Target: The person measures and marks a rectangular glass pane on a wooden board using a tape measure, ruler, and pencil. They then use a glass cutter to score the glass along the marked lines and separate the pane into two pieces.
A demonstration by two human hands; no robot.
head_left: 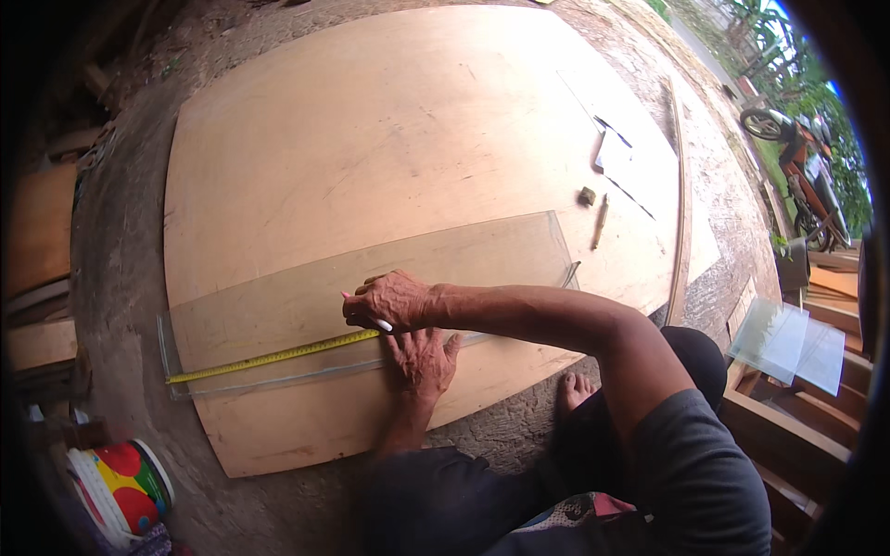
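Note:
A long clear glass pane (473, 255) lies on a large plywood sheet (371, 120). Along its near edge runs a yellow tape measure blade (278, 356), from the pane's left end to my hands. My right hand (400, 301) is closed over the blade's right end, around a slim pen-like thing (385, 325) with a white end and a pink tip showing. Just below it, my left hand (425, 363) lies flat with fingers spread, its fingertips beside the blade. The tape's case is not visible; my right hand may hide it.
Right on the plywood lie a pen-shaped tool (601, 221), a small dark block (587, 196) and a white pad (619, 153). Wooden strips (680, 204) border the sheet. Smaller glass panes (769, 338) rest on timber at right. A colourful bucket (120, 486) stands lower left.

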